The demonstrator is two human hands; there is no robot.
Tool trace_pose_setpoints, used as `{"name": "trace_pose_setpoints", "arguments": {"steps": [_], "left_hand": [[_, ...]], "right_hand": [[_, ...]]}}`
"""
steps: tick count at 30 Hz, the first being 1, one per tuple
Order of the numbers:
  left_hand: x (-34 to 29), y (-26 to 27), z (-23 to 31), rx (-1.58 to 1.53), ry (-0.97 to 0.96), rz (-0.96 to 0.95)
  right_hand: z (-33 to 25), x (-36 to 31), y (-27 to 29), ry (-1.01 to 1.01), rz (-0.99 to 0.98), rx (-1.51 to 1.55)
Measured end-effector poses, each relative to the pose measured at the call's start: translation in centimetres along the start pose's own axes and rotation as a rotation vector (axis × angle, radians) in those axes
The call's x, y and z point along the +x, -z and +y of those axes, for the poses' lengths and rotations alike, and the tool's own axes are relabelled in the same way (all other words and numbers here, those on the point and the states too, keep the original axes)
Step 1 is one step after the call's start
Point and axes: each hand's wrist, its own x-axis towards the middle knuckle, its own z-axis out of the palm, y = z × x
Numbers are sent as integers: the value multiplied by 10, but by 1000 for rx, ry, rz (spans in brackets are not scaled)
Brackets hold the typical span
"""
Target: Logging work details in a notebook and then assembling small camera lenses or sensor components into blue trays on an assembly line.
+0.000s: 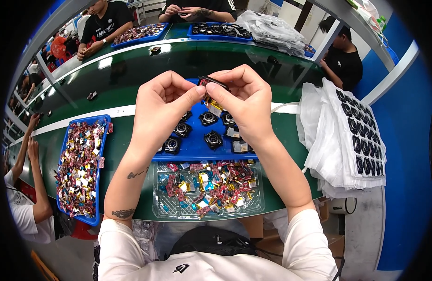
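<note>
Raised in front of me, a small black watch case (214, 81) is pinched between both hands. My left hand (160, 99) is closed, thumb and forefinger at the case's left end, by a bit of red circuit board. My right hand (247, 99) is closed around the other side, with the thumb pressed on the case. A small yellow-and-silver battery (215, 108) hangs below the fingers. Under my hands lies a blue tray (197, 151) with several round-faced black watch cases (213, 139); my hands and forearms hide part of it.
Nearer me, a clear plastic tray (158, 205) holds red circuit boards with batteries. More fill a blue tray (101, 161) at left. White sheets (319, 140) and a tray of black parts (363, 131) stand at right. Beyond runs a green conveyor belt (131, 65); co-workers sit around.
</note>
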Motion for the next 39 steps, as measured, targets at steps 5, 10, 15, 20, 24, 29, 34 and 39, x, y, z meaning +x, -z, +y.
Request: {"name": "trace_pose_setpoints", "arguments": {"steps": [5,10,15,20,24,29,34,39], "left_hand": [[1,7,1,104,-90,49],[-34,30,57,-889,-328,-437],[-55,73,85,-884,-693,-764],[-103,104,73,-858,-754,-604],[-123,108,70,-847,-764,-493],[-122,113,69,-883,-775,-439],[-141,121,70,-904,-802,-413],[-180,140,69,-949,-826,-441]], "right_hand": [[-9,7,7,-21,-37,19],[3,38,58,-168,89,-93],[90,78,159,-394,343,-389],[123,79,208,-688,419,-599],[134,97,172,-720,243,-683],[157,105,184,-857,63,-746],[157,101,170,-458,14,-1289],[172,125,82,-518,-518,-872]]}}
